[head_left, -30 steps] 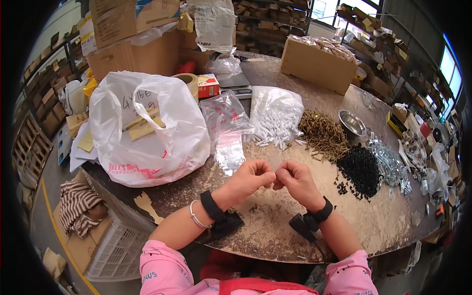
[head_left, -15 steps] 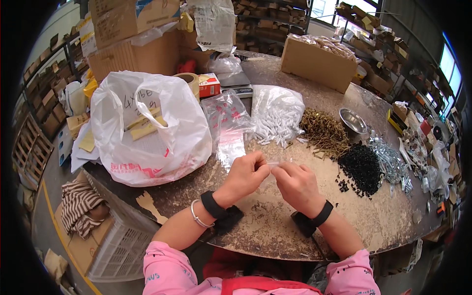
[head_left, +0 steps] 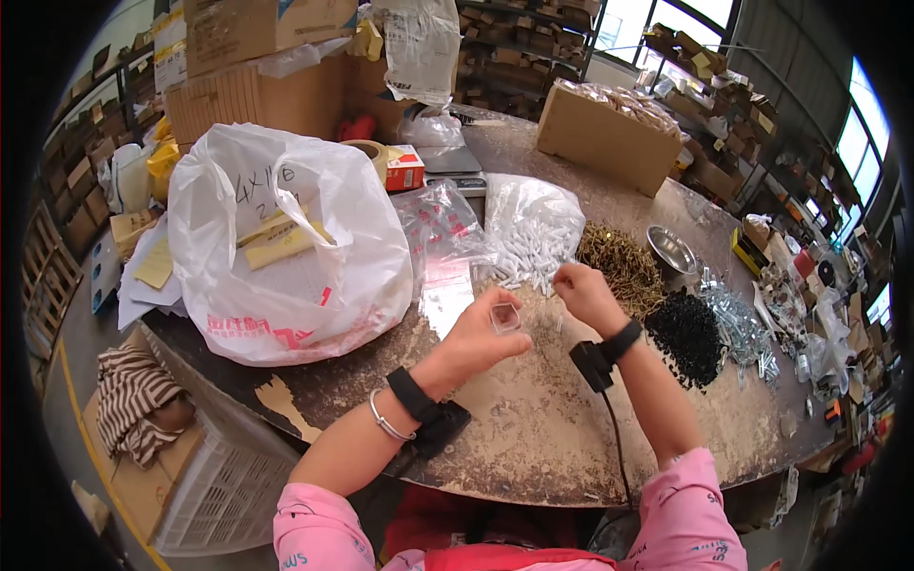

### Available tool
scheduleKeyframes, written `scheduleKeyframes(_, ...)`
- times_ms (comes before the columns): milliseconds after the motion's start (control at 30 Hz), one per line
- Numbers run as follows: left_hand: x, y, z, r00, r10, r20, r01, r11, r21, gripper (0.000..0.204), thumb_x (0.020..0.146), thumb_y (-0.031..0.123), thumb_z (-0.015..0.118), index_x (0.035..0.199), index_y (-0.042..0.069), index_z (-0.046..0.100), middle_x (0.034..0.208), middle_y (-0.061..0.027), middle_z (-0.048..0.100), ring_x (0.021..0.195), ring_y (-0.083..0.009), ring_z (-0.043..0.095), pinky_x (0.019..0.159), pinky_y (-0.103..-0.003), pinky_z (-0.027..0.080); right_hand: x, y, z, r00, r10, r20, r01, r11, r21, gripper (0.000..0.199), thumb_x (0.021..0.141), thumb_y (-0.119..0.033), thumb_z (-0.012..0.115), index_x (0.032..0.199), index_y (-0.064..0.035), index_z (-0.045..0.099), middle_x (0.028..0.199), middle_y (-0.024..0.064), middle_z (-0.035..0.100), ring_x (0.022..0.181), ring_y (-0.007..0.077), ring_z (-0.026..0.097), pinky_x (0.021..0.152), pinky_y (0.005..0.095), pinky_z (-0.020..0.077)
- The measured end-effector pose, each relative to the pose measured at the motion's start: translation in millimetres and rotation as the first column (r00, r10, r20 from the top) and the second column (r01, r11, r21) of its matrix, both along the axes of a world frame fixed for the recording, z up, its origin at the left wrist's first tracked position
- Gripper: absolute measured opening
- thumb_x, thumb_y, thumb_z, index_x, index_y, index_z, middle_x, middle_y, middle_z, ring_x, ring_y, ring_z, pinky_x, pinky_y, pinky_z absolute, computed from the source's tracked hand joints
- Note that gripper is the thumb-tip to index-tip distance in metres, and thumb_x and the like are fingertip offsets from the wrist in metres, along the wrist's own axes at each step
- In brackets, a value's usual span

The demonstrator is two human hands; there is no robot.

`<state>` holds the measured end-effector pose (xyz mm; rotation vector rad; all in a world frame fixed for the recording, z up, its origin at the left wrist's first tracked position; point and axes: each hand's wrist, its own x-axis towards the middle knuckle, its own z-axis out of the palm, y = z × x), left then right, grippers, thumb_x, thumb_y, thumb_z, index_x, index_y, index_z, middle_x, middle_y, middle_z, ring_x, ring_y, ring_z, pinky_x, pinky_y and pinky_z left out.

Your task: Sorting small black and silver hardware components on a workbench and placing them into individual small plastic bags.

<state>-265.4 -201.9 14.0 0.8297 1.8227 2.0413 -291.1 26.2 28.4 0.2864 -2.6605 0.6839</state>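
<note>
My left hand [head_left: 481,335] holds a small clear plastic bag [head_left: 506,319], its mouth spread into a rounded opening between thumb and fingers. Over the near right edge of the white plastic wall plugs [head_left: 528,249] is my right hand [head_left: 588,297], fingers curled together; what they pinch, if anything, is hidden. The plugs spill from a clear bag lying on the table. Right of them lie heaps of brass-coloured screws [head_left: 624,265], small black parts [head_left: 687,333] and shiny metal parts [head_left: 743,319]. Flat clear bags [head_left: 446,290] rest beyond my left hand.
A large white plastic bag [head_left: 286,314] with papers stands on the left. Farther back are a cardboard box [head_left: 609,138], a tape roll [head_left: 371,157], a red-and-white box [head_left: 405,169] and a metal bowl [head_left: 671,249]. A cable [head_left: 617,433] hangs from my right wrist.
My hands have separated. The right one has moved up and right to the plugs; the left one stays near its place, and the small bag's mouth now shows spread.
</note>
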Motion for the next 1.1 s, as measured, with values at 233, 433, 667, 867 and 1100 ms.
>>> scheduleKeyframes(233,2.8,-3.8,-3.5,0.99,0.068,-0.127,-0.073,0.996,-0.04,0.044,0.07,0.012,0.072,0.106,0.005,0.048,0.092,-0.0021,0.053,0.091,-0.0122,0.05,0.086,-0.027,0.041,-23.2,-18.5,-14.6,0.986,-0.116,0.121,0.055,0.907,0.417,0.007,0.075,-0.008,0.053,0.075,-0.0018,0.055,0.078,0.0217,0.061,0.078,0.0397,0.06,0.067,0.0481,0.0468)
scheduleKeyframes(433,7.2,-4.5,3.0,0.98,0.096,-0.172,-0.111,0.991,-0.079,0.045,0.07,0.014,0.072,0.106,0.004,0.048,0.092,-0.0035,0.053,0.092,-0.0135,0.05,0.085,-0.028,0.041,-5.0,0.4,12.9,0.967,-0.037,0.251,-0.015,0.979,0.205,0.019,0.068,-0.008,0.052,0.082,-0.0023,0.064,0.082,0.0192,0.063,0.079,0.0354,0.061,0.071,0.0412,0.0484)
scheduleKeyframes(667,7.4,-1.2,-0.5,0.983,0.084,-0.16,-0.102,0.989,-0.108,0.045,0.07,0.015,0.071,0.107,0.004,0.048,0.093,-0.0034,0.051,0.091,-0.0137,0.05,0.085,-0.028,0.04,19.9,-14.2,-2.9,0.953,-0.085,0.29,-0.052,0.9,0.434,0.019,0.072,-0.01,0.051,0.084,-0.0027,0.062,0.076,0.0188,0.062,0.078,0.036,0.06,0.069,0.0434,0.0481)
scheduleKeyframes(867,6.6,1.0,-0.6,0.982,0.03,-0.186,-0.055,0.99,-0.133,0.047,0.069,0.014,0.07,0.108,0.003,0.047,0.095,-0.0033,0.05,0.092,-0.0128,0.048,0.086,-0.028,0.04,40.6,-28.4,14.6,0.988,0.149,0.036,-0.129,0.933,-0.337,0.012,0.074,-0.003,0.059,0.086,-0.0009,0.059,0.069,0.0096,0.059,0.063,0.0199,0.059,0.059,0.0298,0.0465)
scheduleKeyframes(1100,18.7,8.1,-1.4,0.99,0.057,-0.131,-0.059,0.998,-0.007,0.049,0.067,0.017,0.071,0.107,0.002,0.047,0.092,-0.0087,0.054,0.089,-0.0188,0.054,0.084,-0.031,0.043,67.3,-62.2,47.4,0.93,0.362,-0.061,-0.349,0.82,-0.454,0.01,0.079,0.0,0.06,0.089,-0.0003,0.058,0.076,0.0041,0.059,0.066,0.0074,0.054,0.059,0.0217,0.0442)
